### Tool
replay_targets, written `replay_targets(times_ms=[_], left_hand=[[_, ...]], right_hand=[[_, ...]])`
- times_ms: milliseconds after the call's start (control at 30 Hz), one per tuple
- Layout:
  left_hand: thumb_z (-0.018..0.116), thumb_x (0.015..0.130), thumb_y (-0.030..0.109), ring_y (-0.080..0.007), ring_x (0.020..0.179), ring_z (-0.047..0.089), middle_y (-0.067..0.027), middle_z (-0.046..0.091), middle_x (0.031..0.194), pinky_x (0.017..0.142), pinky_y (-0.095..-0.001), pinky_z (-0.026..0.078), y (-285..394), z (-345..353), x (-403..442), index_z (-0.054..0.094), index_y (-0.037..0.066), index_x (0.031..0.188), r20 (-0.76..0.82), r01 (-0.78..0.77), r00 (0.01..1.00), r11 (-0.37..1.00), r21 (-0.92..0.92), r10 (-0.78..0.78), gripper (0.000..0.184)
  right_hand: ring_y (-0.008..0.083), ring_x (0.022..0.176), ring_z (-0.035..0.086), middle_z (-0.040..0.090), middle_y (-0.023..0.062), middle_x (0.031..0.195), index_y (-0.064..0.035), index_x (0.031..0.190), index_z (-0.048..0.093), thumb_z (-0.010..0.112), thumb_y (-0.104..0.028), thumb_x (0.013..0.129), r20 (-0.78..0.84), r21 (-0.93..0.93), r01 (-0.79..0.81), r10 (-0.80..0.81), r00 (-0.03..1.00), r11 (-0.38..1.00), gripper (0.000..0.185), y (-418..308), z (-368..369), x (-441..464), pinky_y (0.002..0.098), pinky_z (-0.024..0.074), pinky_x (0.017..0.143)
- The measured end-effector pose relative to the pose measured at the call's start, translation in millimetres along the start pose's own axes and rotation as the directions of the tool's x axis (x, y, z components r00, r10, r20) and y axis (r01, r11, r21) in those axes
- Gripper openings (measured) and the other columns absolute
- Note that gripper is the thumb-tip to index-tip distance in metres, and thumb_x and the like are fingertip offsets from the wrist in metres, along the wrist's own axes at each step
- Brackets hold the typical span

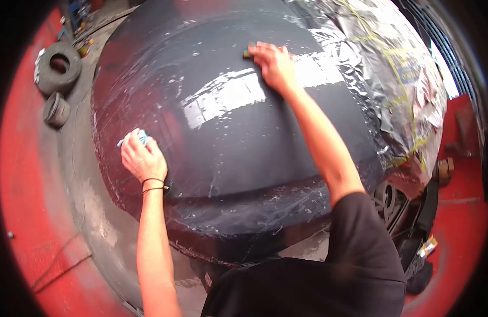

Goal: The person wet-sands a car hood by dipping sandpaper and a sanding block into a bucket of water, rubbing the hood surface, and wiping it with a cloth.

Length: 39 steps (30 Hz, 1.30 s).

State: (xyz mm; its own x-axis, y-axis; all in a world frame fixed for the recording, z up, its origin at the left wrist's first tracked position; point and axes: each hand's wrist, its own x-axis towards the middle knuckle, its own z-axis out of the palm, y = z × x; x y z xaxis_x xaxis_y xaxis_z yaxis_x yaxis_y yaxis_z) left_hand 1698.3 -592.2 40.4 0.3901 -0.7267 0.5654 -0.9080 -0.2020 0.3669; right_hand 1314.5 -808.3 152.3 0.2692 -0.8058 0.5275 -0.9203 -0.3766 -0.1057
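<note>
Wet dark panel (238, 153) before me, plastic sheeting (378, 50) along its right. My right hand (276, 66) grasps a small block (246, 54) toward the far side; my left hand (142, 157) clutches pale-blue cloth (142, 136), nearer. Tyre (57, 82) beyond, left.

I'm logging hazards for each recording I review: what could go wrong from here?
The small yellow-and-dark block at the right hand might skid, since the dark, glossy, curved car panel looks wet.
The crumpled silver plastic sheeting could be snagged if that hand strays towards it.
The pale-blue cloth under the left hand could smear the whitish streaks around.
</note>
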Motion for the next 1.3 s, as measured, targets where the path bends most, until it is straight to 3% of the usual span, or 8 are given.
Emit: replay_targets(times_ms=[167,367,633,767,833,1033,1167,1300], left_hand=[[0.067,0.103,0.025,-0.0403,0.136,0.06,-0.0164,0.066,0.144,0.114,-0.0561,0.046,-2,1,0,0.064,0.012,0.142,0.012,-0.012,1.0,1.0,-0.006,0.012,0.041],[0.066,0.105,0.024,-0.0406,0.136,0.06,-0.0171,0.068,0.14,0.115,-0.0551,0.045,-2,-2,2,0.063,0.009,0.142,0.066,0.012,0.998,1.0,-0.023,-0.01,0.04],[0.066,0.104,0.023,-0.0391,0.136,0.06,-0.0154,0.068,0.141,0.117,-0.0531,0.045,-3,-1,2,0.062,0.009,0.141,0.074,0.025,0.997,0.999,-0.026,-0.023,0.039],[0.066,0.104,0.023,-0.039,0.134,0.061,-0.0154,0.068,0.141,0.116,-0.0525,0.045,-4,-1,2,0.063,0.01,0.142,0.05,0.008,0.999,0.998,-0.056,-0.005,0.04],[0.067,0.104,0.023,-0.0388,0.135,0.061,-0.0153,0.068,0.141,0.116,-0.0525,0.045,-3,-2,4,0.063,0.01,0.142,0.059,0.035,0.998,0.998,-0.06,-0.032,0.041],[0.066,0.104,0.024,-0.0391,0.135,0.061,-0.0154,0.068,0.14,0.116,-0.0529,0.045,-8,3,0,0.063,0.011,0.142,0.046,0.018,0.999,0.999,-0.04,-0.016,0.041],[0.065,0.106,0.024,-0.0377,0.136,0.06,-0.015,0.067,0.142,0.117,-0.052,0.044,-8,3,1,0.062,0.01,0.144,0.073,0.038,0.997,0.999,-0.014,-0.037,0.041],[0.066,0.104,0.025,-0.0384,0.133,0.062,-0.0155,0.068,0.139,0.115,-0.0531,0.046,-9,2,2,0.063,0.011,0.142,0.047,0.003,0.999,0.998,-0.056,-0.001,0.04]], right_hand=[[0.0256,0.119,0.066,0.074,-0.0062,0.145,-0.0336,0.131,0.082,0.079,-0.018,0.099,0.105,0.106,0.087,-0.098,0.99,0.991,0.036,-13,-111,-150,0.0489,0.0384,0.105],[0.0239,0.118,0.065,0.074,-0.0084,0.149,-0.0345,0.13,0.084,0.076,-0.025,0.101,-0.011,0.05,0.09,-0.09,0.996,0.995,0.031,78,-49,-34,0.05,0.038,0.102],[0.0248,0.118,0.067,0.075,-0.0087,0.147,-0.0345,0.131,0.083,0.08,-0.021,0.098,0.077,0.074,0.104,-0.11,0.991,0.992,0.035,82,-132,-143,0.0476,0.0366,0.111],[0.0292,0.126,0.067,0.074,-0.0089,0.148,-0.037,0.134,0.08,0.072,-0.023,0.106,0.051,0.131,0.066,-0.073,0.996,0.989,0.033,133,-71,-62,0.0565,0.0444,0.107],[0.0307,0.127,0.069,0.074,-0.0091,0.149,-0.0363,0.136,0.08,0.07,-0.026,0.108,0.013,-0.007,0.046,-0.046,0.999,0.999,0.032,135,-60,-32,0.0585,0.0437,0.109],[0.0264,0.115,0.07,0.074,-0.0053,0.148,-0.0381,0.136,0.081,0.078,-0.027,0.103,0.093,0.026,0.124,-0.125,0.988,0.992,0.036,117,-137,-134,0.0481,0.0424,0.105],[0.0262,0.123,0.068,0.074,-0.0056,0.148,-0.038,0.139,0.079,0.076,-0.024,0.103,0.19,-0.016,0.138,-0.132,0.973,0.99,0.039,138,-126,-108,0.0539,0.0427,0.106],[0.0377,0.138,0.062,0.069,-0.0098,0.154,-0.0391,0.141,0.077,0.065,-0.035,0.111,0.069,-0.031,-0.039,0.041,0.997,0.999,0.032,175,-52,10,0.0678,0.0441,0.112]])
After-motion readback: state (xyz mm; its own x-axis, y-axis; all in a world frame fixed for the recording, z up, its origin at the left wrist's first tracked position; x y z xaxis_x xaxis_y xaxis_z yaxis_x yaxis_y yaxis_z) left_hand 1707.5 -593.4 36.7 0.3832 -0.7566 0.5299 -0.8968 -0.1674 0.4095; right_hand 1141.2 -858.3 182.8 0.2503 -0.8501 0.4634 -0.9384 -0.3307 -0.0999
